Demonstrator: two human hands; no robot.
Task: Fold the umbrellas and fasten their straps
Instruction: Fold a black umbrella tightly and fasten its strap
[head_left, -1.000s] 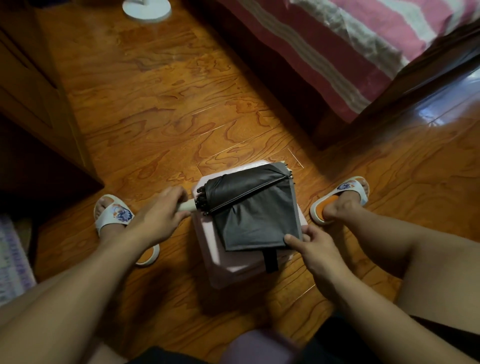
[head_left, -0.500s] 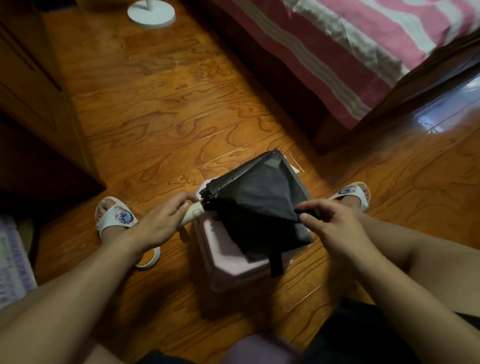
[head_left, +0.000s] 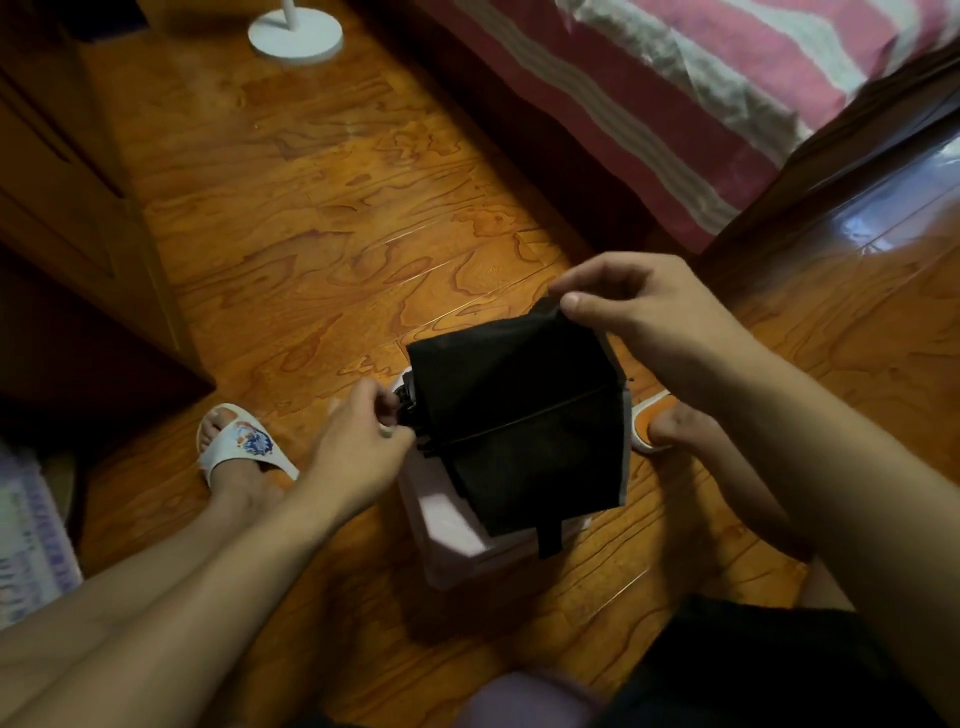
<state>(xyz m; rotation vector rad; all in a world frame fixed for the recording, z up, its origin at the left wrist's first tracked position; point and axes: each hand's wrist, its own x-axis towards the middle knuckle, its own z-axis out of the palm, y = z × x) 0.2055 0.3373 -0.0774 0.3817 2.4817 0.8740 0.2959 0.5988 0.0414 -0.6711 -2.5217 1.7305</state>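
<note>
Wooden floor (head_left: 311, 218), bed (head_left: 701, 104) beyond pink stool (head_left: 452, 535).

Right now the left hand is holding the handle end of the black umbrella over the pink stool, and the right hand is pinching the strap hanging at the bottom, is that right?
Not quite. In the head view the right hand pinches the top edge of the black umbrella canopy, not the strap, which hangs free at the bottom. The rest holds: the left hand holds the handle end over the pink stool.
</note>
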